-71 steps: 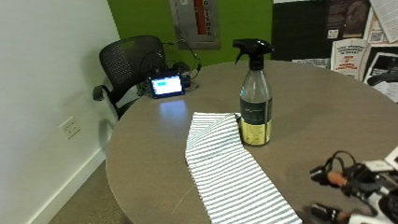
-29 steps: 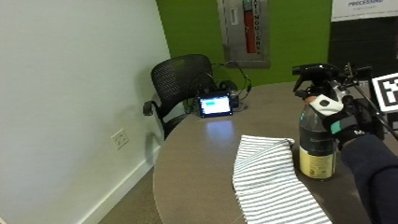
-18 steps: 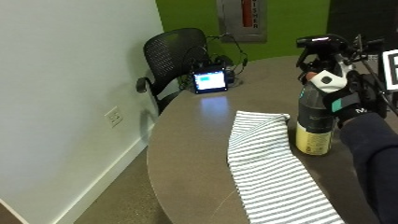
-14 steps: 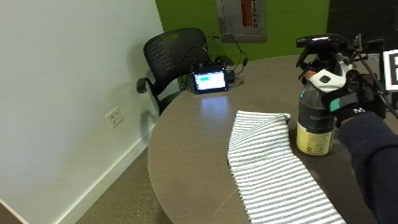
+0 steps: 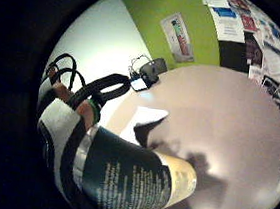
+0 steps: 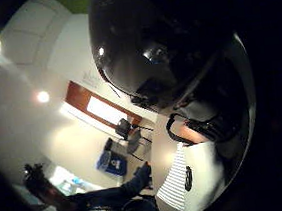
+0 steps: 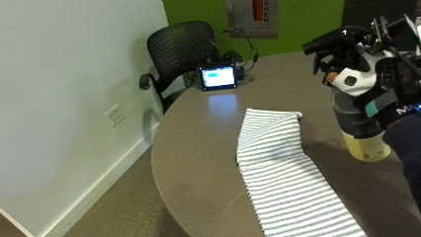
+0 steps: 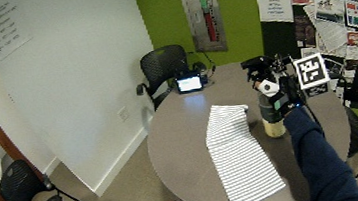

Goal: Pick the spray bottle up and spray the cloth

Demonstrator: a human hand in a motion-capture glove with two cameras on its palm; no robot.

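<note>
I had the right hand (image 7: 385, 89) clamped round the neck of the spray bottle (image 7: 360, 129), standing on the table (image 7: 197, 148) just beside the striped cloth (image 7: 283, 177); advised lifting straight, then turning the nozzle toward the cloth

The gloved right hand (image 7: 378, 81), out of sight at first, has come to grip the spray bottle (image 7: 360, 126).

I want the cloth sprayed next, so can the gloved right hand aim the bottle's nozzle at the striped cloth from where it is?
Probably yes: the right hand grips the spray bottle beside the striped cloth, with nothing between them.
</note>
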